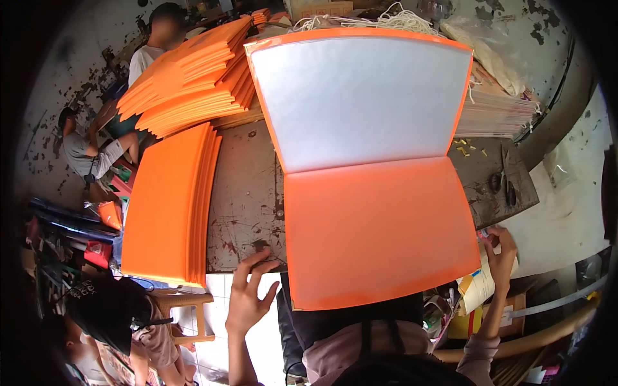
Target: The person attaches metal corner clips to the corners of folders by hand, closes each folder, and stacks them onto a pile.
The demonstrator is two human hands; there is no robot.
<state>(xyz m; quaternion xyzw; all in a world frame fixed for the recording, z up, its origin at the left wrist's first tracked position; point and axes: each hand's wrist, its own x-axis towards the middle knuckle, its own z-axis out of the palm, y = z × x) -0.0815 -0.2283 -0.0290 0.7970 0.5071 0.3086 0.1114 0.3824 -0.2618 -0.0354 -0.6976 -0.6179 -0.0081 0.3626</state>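
In front of me on the worktable (248, 186) lies an open orange folder (380, 225). Its raised far cover (364, 96) has a whitish, cloudy lining with an orange border; small metal pieces show at some corners. The near panel reaches past the table's front edge, over my lap. My left hand (251, 296) hovers by the folder's left edge, fingers apart and holding nothing. Beyond the right edge, my right hand (501, 260) has its fingers curled together around something small that I cannot make out. A stack of closed orange folders (167, 206) lies left of the open one.
More orange folders (193, 77) are piled at the back left. Scissors (505, 177) and small yellowish pieces (467, 148) lie on the right. White cord (386, 18) and a stack of corded sheets (496, 116) stand behind. Other people (96, 145) sit at left; a plastic stool (193, 315) is below.
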